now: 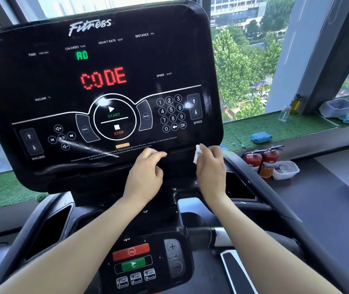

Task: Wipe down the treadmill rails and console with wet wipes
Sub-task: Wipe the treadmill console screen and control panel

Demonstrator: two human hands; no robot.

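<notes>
Wipe (pixel 197 154) was bunched in the right hand's (pixel 210 166) curled fingers against the console's (pixel 97 85) lower edge; left hand (pixel 146 177), fingers loosely bent, rested beside it.

I'm in a gym, upstairs in a tall building. A treadmill console (pixel 101 92) marked "Fitness" fills my view, with fire extinguishers (pixel 262 162) by the window (pixel 250 60) over treetops
</notes>
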